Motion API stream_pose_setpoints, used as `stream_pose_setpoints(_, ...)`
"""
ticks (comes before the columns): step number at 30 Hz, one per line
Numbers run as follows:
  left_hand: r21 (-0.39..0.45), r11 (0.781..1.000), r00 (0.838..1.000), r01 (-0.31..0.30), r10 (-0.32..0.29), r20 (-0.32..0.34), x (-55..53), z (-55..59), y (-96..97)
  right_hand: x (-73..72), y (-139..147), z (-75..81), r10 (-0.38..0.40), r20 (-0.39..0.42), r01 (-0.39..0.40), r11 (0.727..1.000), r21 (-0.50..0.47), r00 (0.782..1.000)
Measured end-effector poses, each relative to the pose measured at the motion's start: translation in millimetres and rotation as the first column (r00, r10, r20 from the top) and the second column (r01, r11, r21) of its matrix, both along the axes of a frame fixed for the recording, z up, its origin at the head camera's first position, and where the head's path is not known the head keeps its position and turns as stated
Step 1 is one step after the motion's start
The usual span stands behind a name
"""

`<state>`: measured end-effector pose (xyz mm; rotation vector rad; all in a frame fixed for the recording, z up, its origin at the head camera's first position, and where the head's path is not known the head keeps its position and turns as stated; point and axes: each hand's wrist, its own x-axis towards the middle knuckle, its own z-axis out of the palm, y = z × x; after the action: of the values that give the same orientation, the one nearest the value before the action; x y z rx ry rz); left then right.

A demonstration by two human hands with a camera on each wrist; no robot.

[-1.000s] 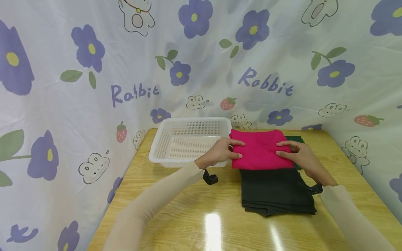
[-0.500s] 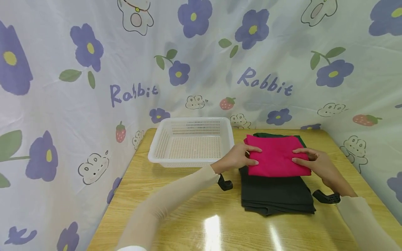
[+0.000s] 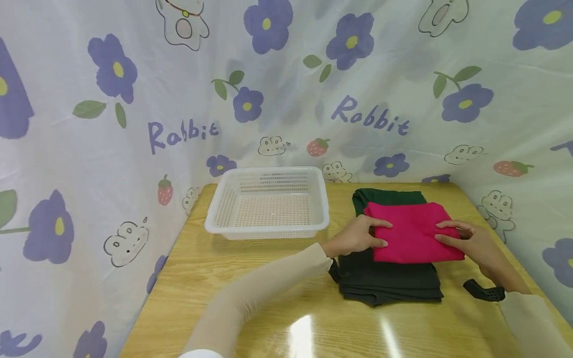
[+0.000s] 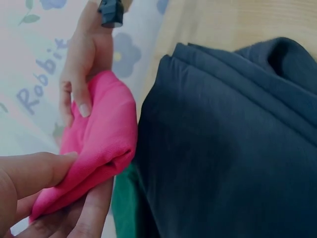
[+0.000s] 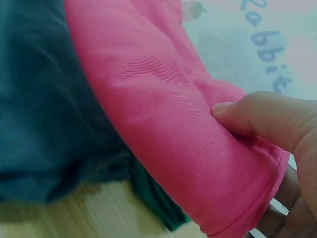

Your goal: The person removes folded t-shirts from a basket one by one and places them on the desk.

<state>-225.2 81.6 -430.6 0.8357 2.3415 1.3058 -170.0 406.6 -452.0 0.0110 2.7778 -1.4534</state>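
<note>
A folded bright pink garment (image 3: 414,233) is held between both hands, over the folded clothes on the table. My left hand (image 3: 358,233) pinches its left edge, thumb on top and fingers underneath, as the left wrist view shows. At the opposite edge my right hand (image 3: 479,243) grips the cloth the same way, with the thumb (image 5: 247,116) pressing its upper face. Below it lies a folded black garment (image 3: 389,283), its layered edge toward the front. Behind, a dark green folded garment (image 3: 389,197) shows partly, the rest covered by the pink cloth.
A white perforated plastic basket (image 3: 268,231) stands at the back left of the wooden table (image 3: 250,293). A curtain (image 3: 286,89) printed with flowers and rabbits hangs close behind and along both sides.
Both hands have carried the pink garment to the right and toward the front, away from the basket. More of the green garment shows behind it now. The basket and black garment stay put.
</note>
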Motion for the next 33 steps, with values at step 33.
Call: stream_pose_setpoints(33,-0.012,0.997,0.986,-0.075,0.076,0.147,27.9,-31.6,121.9,37.6,89.5,-29.4,-0.214,0.154,0.212,0.977,0.025,0.965)
